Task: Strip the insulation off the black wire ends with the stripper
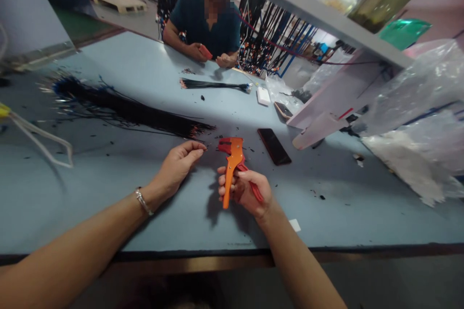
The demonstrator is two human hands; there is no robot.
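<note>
My right hand (pixel 250 190) is wrapped round the handles of an orange and red wire stripper (pixel 234 159), its jaws turned up and to the left. Just left of the jaws, my left hand (pixel 183 159) pinches with thumb and forefinger; a thin dark tip, seemingly a wire end, shows at the fingertips, apart from the tool. Behind my left hand lies a thick bundle of black wires (pixel 137 113), with coppery ends at the right and blue and silvery ends at the left.
Across the table (pixel 145 222) a co-worker (pixel 205 24) holds a red tool. Near them lie a smaller wire bundle (pixel 215 85) and a white box (pixel 263 96). A dark phone (pixel 274 147) rests right of the stripper. Plastic bags (pixel 416 106) and a shelf post fill the right side.
</note>
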